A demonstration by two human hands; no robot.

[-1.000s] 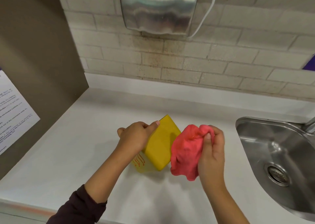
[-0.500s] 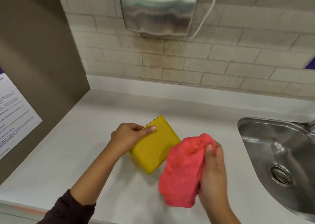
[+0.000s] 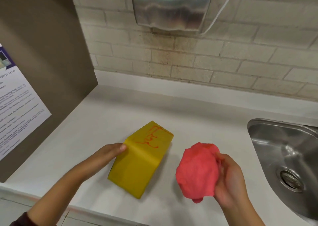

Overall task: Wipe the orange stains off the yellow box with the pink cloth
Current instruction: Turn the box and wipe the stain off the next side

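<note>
Paper (image 3: 19, 108) with printed text is seen at the far left, fixed to a brown panel (image 3: 43, 45) that stands at the end of the white bench (image 3: 106, 122). A dark sleeve shows at the lower left corner, and the bare forearm reaches up and right from it. The left hand (image 3: 110, 154) is laid flat against the left side of the box (image 3: 139, 163), fingers extended, the fingertips (image 3: 123, 147) at the box's upper left edge — whether anything is gripped behind cannot be told, but the box is steadied by it. The yellow box is tilted on the bench, near its front edge, with one corner pointing toward the viewer and the far face turned up. Orange stains (image 3: 153, 137) — thin scrawled lines — are seen on that upper face, toward its far end. Above, on the tiled wall (image 3: 240, 57), a steel dryer (image 3: 172, 7) is mounted, with a white cable (image 3: 222, 10) curving down its right side; brownish streaks are seen on the tiles beneath it. Right of the box, and apart from it, the pink cloth (image 3: 197, 170) is held bunched in the right hand (image 3: 230, 179), whose fingers are curled around the cloth's right side. The cloth is held above the bench, not touching the box. At the far right, a steel sink (image 3: 268, 139) is set into the bench, with its drain (image 3: 290, 180) visible.
</note>
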